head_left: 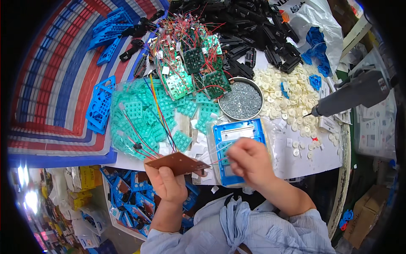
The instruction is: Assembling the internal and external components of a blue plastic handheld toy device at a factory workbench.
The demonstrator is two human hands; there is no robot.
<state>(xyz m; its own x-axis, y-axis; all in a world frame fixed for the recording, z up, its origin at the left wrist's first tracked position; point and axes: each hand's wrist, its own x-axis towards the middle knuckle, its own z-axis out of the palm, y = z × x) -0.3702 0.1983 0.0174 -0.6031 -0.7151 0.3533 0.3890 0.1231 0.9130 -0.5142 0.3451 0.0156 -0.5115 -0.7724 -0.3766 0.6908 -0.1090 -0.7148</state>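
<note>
My left hand (pixel 167 184) grips a brown circuit board (pixel 179 164), tilted with its bare side toward me. Several coloured wires (pixel 157 103) rise from the board and fan out to the far left. My right hand (pixel 253 163) is closed in a pinch, and thin red and white wires (pixel 216 160) run from the board's right edge toward its fingertips. Under the right hand lies a blue plastic casing (pixel 224 174) with a teal rubber keypad in it, partly hidden by that hand.
Beyond are teal keypads (pixel 141 110), wired green boards (pixel 179 82), a round tin of screws (pixel 241 99), black plastic parts (pixel 270 38) and cream discs (pixel 287 91). An electric screwdriver (pixel 353 95) hangs at right. A striped basket (pixel 63 84) stands left, and a crate of blue assemblies (pixel 131 199) below.
</note>
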